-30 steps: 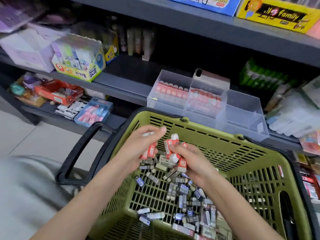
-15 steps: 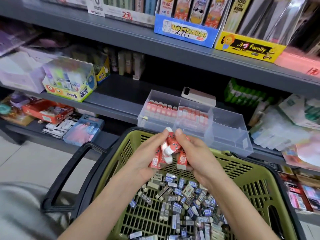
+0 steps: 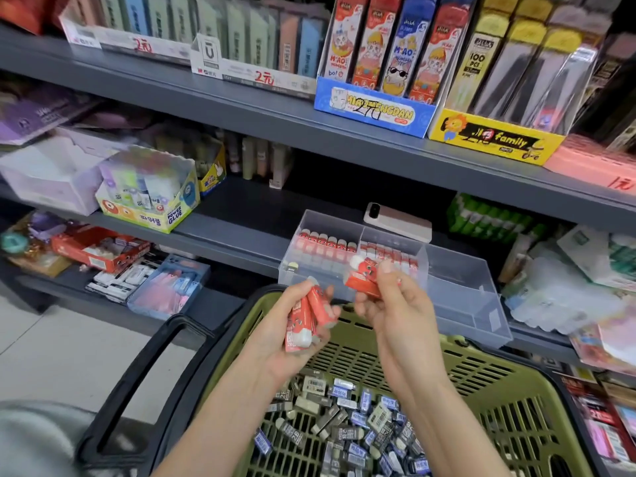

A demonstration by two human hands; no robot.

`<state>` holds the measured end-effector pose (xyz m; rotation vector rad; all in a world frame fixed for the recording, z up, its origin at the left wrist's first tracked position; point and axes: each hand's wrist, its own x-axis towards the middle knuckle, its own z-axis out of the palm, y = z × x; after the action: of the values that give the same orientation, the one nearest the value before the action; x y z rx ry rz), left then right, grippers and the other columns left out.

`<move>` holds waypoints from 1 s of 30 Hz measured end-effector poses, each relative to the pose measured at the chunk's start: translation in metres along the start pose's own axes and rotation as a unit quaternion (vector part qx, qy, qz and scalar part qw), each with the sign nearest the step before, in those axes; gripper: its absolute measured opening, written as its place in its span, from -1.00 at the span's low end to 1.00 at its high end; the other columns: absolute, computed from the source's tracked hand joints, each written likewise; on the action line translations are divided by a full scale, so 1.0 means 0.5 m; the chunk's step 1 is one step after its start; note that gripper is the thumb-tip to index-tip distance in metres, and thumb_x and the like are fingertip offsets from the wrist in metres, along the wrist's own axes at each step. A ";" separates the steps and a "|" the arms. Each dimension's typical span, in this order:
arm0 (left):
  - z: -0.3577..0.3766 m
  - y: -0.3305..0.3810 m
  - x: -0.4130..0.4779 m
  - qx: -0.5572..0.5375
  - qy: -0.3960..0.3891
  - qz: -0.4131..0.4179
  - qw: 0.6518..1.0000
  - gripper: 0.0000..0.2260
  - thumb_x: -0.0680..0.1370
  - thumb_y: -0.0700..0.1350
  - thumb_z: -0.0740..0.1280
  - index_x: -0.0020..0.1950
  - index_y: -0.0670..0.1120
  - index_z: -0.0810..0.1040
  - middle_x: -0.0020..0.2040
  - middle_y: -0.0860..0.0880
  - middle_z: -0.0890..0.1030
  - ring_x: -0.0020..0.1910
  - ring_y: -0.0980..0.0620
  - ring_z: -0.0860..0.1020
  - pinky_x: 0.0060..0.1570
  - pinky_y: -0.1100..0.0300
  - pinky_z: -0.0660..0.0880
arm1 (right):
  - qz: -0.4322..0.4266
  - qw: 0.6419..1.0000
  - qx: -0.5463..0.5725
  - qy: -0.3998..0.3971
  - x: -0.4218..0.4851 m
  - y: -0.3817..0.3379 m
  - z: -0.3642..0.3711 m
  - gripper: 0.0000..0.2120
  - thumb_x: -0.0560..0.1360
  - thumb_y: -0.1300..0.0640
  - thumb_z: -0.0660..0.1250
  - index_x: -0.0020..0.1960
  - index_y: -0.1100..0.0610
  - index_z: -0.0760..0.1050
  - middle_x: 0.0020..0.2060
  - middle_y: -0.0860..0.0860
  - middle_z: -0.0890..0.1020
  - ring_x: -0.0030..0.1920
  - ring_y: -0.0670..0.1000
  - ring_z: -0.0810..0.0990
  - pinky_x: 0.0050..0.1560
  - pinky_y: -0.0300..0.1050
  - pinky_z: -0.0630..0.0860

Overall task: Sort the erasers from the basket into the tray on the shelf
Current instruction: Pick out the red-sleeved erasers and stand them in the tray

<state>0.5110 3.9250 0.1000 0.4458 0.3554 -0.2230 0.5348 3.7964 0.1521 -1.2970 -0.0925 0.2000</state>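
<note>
1. Left hand (image 3: 292, 325) grips a bundle of red erasers (image 3: 309, 316) above the basket (image 3: 499, 401).
2. Right hand (image 3: 392, 304) pinches two red-sleeved erasers (image 3: 361, 275) just before the tray (image 3: 461, 304).
3. Tray's left and middle compartments hold red eraser rows; grey erasers (image 3: 351, 425) lie in the basket.

Above the green basket (image 3: 499, 383), the left hand (image 3: 285, 335) grips a red eraser bundle (image 3: 311, 315), and the right hand (image 3: 395, 311) pinches more red erasers (image 3: 361, 282) just in front of the clear tray (image 3: 464, 304) at the shelf's (image 3: 241, 230) front edge. Stocked red rows (image 3: 323, 242) stand in the tray's left and middle compartments. Grey and blue erasers (image 3: 344, 418) lie heaped on the basket floor.
</note>
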 end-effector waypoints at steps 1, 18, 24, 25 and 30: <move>0.001 -0.002 -0.002 -0.005 0.003 0.006 1.000 -0.82 0.29 -0.12 0.45 -0.17 -0.17 0.62 -0.30 -0.11 0.62 -0.48 0.03 0.56 -0.62 0.29 0.44 | -0.004 1.000 -0.012 -0.001 0.001 0.004 0.002 -0.64 0.47 -0.05 0.24 -0.03 0.26 0.55 -0.30 0.06 0.58 -0.35 -0.07 0.47 -0.25 -0.23 0.50; -0.003 -0.017 -0.009 0.164 0.003 0.067 0.984 -0.68 0.20 -0.05 0.54 -0.07 -0.07 0.70 -0.24 -0.10 0.64 -0.41 0.03 0.57 -0.47 0.21 0.49 | -0.108 0.936 -0.329 -0.066 0.016 0.009 -0.002 -0.88 0.43 0.12 0.41 -0.20 -0.09 0.64 -0.25 -0.12 0.54 -0.22 -0.18 0.51 -0.22 -0.33 0.42; -0.005 0.025 -0.003 0.245 -0.008 0.070 0.967 -0.73 0.27 -0.12 0.52 -0.05 -0.11 0.70 -0.23 -0.09 0.66 -0.36 0.04 0.61 -0.35 0.17 0.55 | -0.024 0.904 -0.342 -0.255 0.064 -0.057 -0.011 -0.75 0.52 0.28 0.29 0.08 -0.04 0.53 -0.24 0.07 0.55 -0.29 -0.06 0.55 -0.22 -0.20 0.50; -0.004 0.034 0.000 0.255 -0.010 0.075 0.964 -0.74 0.27 -0.11 0.52 -0.07 -0.10 0.70 -0.26 -0.07 0.65 -0.38 0.05 0.60 -0.37 0.19 0.54 | -0.012 0.913 -0.314 -0.261 0.074 -0.063 -0.013 -0.76 0.52 0.31 0.28 0.05 0.00 0.55 -0.24 0.06 0.58 -0.29 -0.06 0.57 -0.22 -0.22 0.50; -0.007 0.105 0.025 0.192 0.031 0.124 0.973 -0.82 0.20 -0.07 0.52 -0.24 -0.06 0.70 -0.33 -0.05 0.59 -0.46 0.05 0.56 -0.51 0.23 0.50 | 0.021 0.974 -0.190 -0.122 0.168 -0.057 -0.009 -0.87 0.46 0.39 0.29 -0.05 0.22 0.51 -0.40 0.01 0.62 -0.39 -0.08 0.53 -0.31 -0.27 0.48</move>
<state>0.5363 3.9710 0.1121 0.8742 0.3137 -0.0330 0.6208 3.8015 0.1747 -1.6514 -0.3270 0.3920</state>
